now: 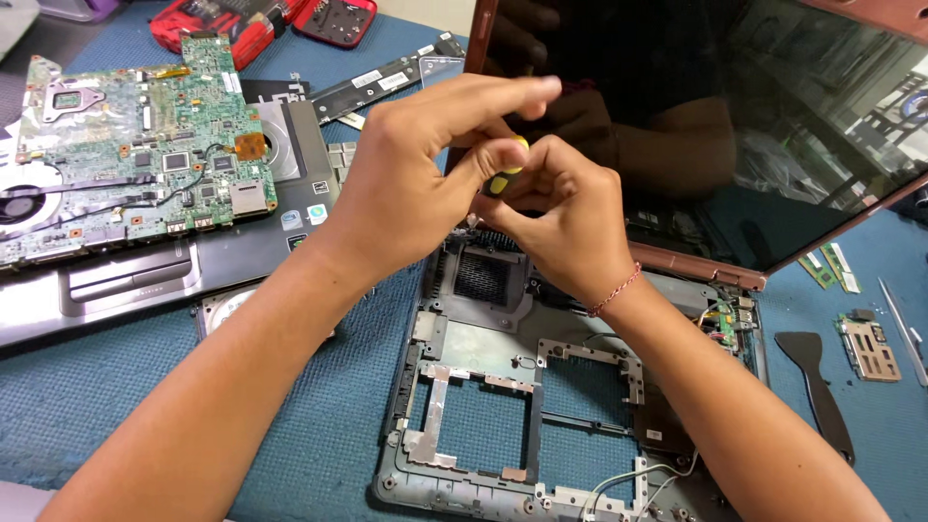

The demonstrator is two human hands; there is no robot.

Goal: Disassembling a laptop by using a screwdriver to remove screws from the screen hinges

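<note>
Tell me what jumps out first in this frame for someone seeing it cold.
Both hands, left hand and right hand, meet at centre around a yellow-and-black screwdriver handle, above a stripped laptop base with its dark screen still attached behind. At upper left lies a bare green motherboard on the blue mat.

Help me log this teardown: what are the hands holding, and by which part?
Both hands, left and right, grip a screwdriver by its yellow-and-black handle; its shaft is hidden.
</note>
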